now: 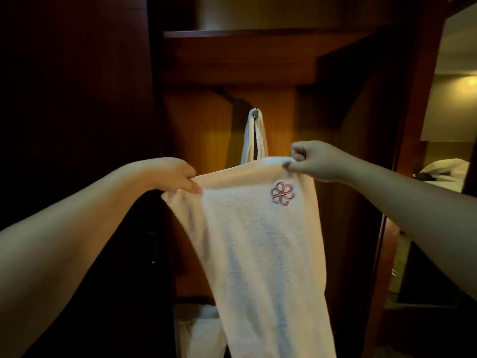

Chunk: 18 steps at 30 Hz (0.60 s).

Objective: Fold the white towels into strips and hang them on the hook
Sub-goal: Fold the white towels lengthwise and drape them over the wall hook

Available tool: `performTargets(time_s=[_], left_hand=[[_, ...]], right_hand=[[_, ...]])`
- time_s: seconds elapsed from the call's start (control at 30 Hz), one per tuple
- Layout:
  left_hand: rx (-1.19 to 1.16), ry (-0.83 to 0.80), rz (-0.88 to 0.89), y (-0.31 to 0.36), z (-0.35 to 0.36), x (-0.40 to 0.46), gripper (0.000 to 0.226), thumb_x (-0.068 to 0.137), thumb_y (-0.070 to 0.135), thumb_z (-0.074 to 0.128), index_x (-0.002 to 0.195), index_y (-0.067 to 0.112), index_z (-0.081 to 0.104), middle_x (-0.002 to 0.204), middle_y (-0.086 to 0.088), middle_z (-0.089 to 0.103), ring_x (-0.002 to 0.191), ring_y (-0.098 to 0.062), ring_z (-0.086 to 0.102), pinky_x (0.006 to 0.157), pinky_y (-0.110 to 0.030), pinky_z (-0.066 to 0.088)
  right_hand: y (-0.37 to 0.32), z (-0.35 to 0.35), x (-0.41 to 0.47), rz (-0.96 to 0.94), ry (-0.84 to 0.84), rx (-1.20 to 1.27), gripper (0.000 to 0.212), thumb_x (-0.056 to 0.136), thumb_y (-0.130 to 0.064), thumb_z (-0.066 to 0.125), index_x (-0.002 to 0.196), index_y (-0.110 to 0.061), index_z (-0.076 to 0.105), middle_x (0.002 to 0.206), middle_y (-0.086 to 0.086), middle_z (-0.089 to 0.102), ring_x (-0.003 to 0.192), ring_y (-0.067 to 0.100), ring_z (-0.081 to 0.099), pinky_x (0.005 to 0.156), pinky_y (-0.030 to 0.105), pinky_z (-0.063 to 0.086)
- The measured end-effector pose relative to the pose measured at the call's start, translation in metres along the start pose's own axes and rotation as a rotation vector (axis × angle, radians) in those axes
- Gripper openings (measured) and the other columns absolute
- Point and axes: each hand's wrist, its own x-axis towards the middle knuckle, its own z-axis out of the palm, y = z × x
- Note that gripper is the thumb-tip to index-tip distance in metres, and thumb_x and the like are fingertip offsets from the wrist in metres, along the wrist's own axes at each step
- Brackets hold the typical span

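Note:
I hold a white towel (263, 244) with a pink embroidered flower up in front of me, and it hangs down long and partly folded lengthwise. My left hand (178, 174) pinches its top left corner. Its top right corner is pinched by my right hand (315, 160). Behind the towel, a metal hook (256, 113) on the wooden back panel carries another white towel (249, 140), folded into a strip and draped over it.
A dark wooden shelf (258, 34) runs above the hook inside the wardrobe alcove. A dark door panel (77, 99) stands on the left. More white cloth (204, 329) lies low in the alcove. A bed (449, 171) shows in the room at right.

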Motion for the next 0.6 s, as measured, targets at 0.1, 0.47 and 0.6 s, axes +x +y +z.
performTargets(time_s=[0.1,0.47,0.6], left_hand=[[-0.020,0.071,-0.016,-0.008,0.003,0.003,0.023,0.091,0.048,0.066,0.097,0.026,0.065,0.103,0.005,0.066,0.085,-0.008,0.058,0.068,-0.026,0.044],[-0.280,0.287,-0.128,-0.031,0.014,0.011,0.027,0.089,0.035,0.072,0.113,0.023,0.067,0.087,0.015,0.059,0.080,-0.004,0.054,0.069,-0.026,0.041],[-0.365,0.459,-0.164,-0.037,0.030,0.014,0.005,0.094,0.031,0.065,0.093,0.027,0.067,0.084,0.004,0.065,0.074,-0.014,0.061,0.056,-0.027,0.042]], right_hand=[[0.015,0.003,-0.003,0.019,-0.102,-0.257,0.023,0.092,-0.034,0.067,0.082,-0.026,0.047,0.082,-0.005,0.059,0.074,0.015,0.054,0.061,0.021,0.038],[0.061,0.001,-0.017,0.207,-0.112,-0.377,0.029,0.094,-0.050,0.061,0.077,-0.028,0.052,0.077,-0.003,0.056,0.069,0.010,0.048,0.064,0.031,0.029],[0.064,0.000,-0.018,0.232,0.018,-0.267,0.033,0.093,-0.048,0.062,0.078,-0.019,0.056,0.075,0.001,0.054,0.064,0.015,0.046,0.054,0.028,0.029]])
